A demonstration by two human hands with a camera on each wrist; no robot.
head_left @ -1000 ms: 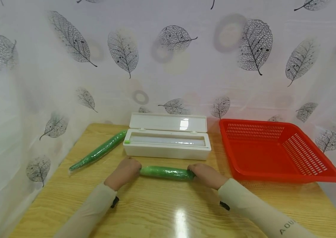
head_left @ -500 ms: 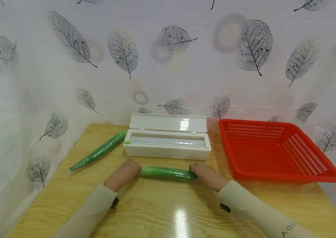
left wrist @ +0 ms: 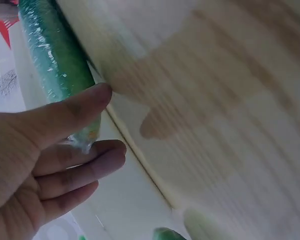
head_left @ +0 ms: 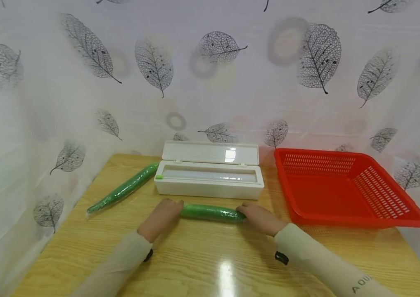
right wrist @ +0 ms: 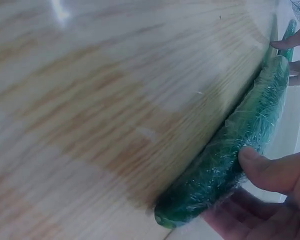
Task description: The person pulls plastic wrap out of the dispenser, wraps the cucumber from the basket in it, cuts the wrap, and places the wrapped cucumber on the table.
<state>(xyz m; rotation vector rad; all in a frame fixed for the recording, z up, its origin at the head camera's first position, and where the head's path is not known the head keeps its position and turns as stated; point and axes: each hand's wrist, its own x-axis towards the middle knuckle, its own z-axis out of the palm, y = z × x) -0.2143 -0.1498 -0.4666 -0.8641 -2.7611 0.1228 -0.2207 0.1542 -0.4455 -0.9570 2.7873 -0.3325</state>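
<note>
A cucumber wrapped in clear film lies crosswise on the wooden table. My right hand holds its right end. In the right wrist view the thumb presses one side, while the fingers reach under the other. My left hand is at the opposite end. In the left wrist view its thumb crosses over that tip and the fingers stand loosely apart from the thumb, with a wisp of film in the gap.
Behind the hands stands a white cling film box, lid raised, a film roll inside. A second wrapped cucumber lies at the left, reaching the box's corner. A red perforated basket stands at the right. A leaf-patterned curtain hangs behind the table.
My left hand has shifted slightly right and now covers more of the cucumber's left tip. The cucumber has turned or shifted a little. My right hand stays nearly in place.
</note>
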